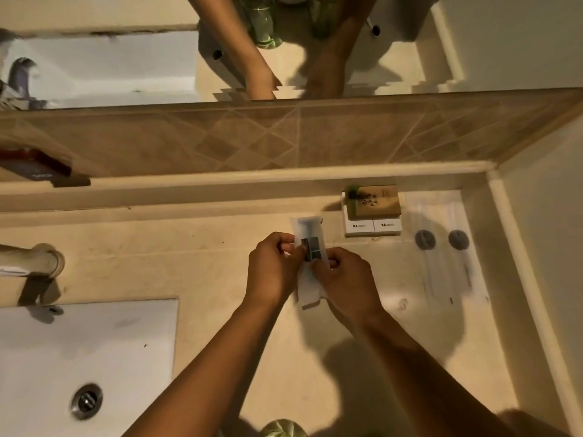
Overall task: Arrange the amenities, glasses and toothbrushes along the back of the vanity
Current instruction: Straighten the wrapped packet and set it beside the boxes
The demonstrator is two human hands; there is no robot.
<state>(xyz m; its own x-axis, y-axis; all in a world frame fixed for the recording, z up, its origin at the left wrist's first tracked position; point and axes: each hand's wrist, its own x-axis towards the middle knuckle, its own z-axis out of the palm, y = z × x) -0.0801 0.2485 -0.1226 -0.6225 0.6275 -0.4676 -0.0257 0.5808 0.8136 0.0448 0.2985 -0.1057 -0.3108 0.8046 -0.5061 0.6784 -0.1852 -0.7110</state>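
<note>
Both hands are meeting at frame centre above the counter. The left hand is pinching the left edge of a white packet, fingers closed on it. The right hand is gripping the packet's lower right part, fingers curled shut around it. The packet is showing a dark insert in the middle; contents are too blurred to tell. Two white boxes with a brown box on top are sitting against the back ledge, right of centre. Two wrapped toothbrushes are lying flat at the right. The sink is occupying the lower left.
</note>
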